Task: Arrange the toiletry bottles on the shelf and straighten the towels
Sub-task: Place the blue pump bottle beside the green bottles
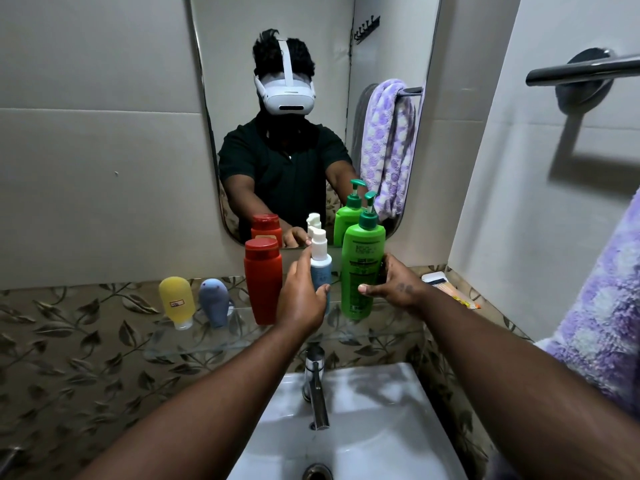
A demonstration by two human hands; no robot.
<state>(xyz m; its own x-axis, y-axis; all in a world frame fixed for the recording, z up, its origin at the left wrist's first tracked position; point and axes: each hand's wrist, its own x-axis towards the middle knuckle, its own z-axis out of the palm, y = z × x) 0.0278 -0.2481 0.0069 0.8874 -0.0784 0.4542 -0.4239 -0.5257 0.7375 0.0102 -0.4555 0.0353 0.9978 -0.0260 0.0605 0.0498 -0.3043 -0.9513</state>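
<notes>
A glass shelf (194,344) under the mirror carries a yellow tube (176,301), a grey-blue tube (214,301) and a tall red bottle (263,280), all upright. My left hand (303,299) is wrapped around a small blue bottle with a white pump (320,263), just right of the red one. My right hand (398,285) grips the side of a big green pump bottle (362,268) standing at the shelf's right end. A purple-and-white towel (602,306) hangs at the right edge of the view.
A mirror (277,46) above the shelf reflects a person, the bottles and the towel. Below are a white sink (381,427) and a chrome tap (316,386). A metal towel bar (581,69) juts from the right wall. Small packets (446,285) lie on the ledge.
</notes>
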